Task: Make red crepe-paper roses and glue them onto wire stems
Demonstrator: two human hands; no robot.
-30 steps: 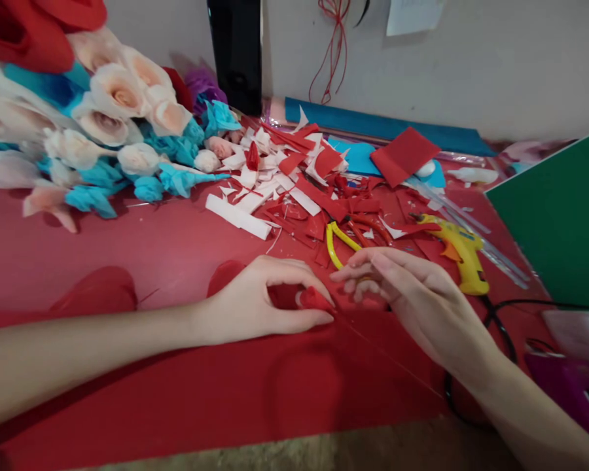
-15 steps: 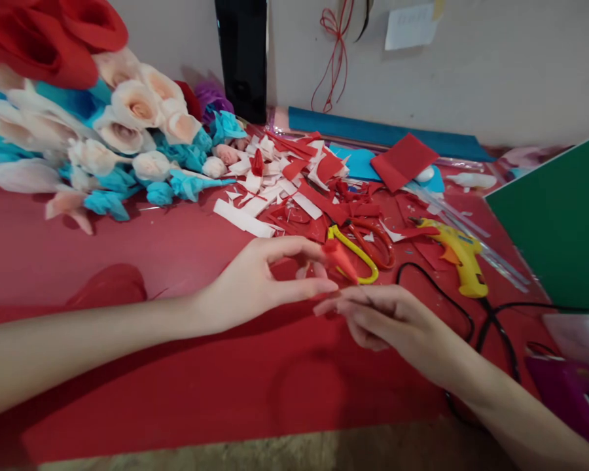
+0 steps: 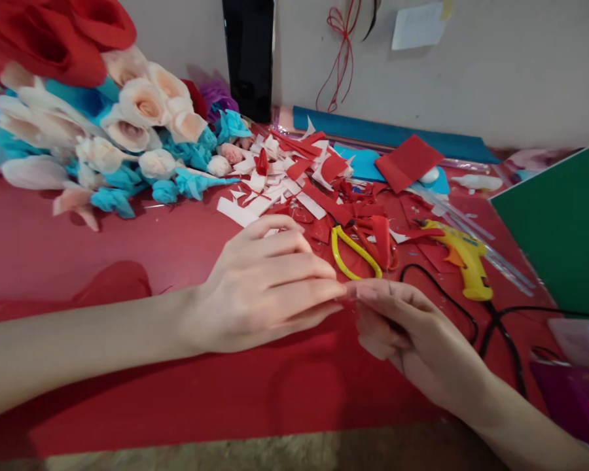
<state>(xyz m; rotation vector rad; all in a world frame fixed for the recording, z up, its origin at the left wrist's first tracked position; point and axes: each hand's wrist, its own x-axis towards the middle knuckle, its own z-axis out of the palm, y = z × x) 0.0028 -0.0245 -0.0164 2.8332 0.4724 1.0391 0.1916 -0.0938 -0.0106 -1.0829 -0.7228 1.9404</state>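
Observation:
A rolled red paper flower bud (image 3: 381,239) stands upright on a thin wire that runs down through the closed fingers of my right hand (image 3: 417,333). My left hand (image 3: 265,288) has its back turned up. Its closed fingertips meet the right fingertips, where a small pale reddish piece shows, too blurred to name. What the left fingers hold is hidden. Just behind the hands lie scissors with a yellow handle loop (image 3: 353,258); their other, red loop is partly covered by the bud.
Paper scraps (image 3: 294,190) are heaped behind the hands. Finished paper flowers (image 3: 142,104) fill the back left. A yellow glue gun (image 3: 466,258) with its black cable (image 3: 505,347) lies at right, near clear glue sticks (image 3: 500,252) and a green board (image 3: 564,229).
The red bud has swung upright and to the right, now on its wire in my right hand. My left hand has turned over, back up, its fingers closed together.

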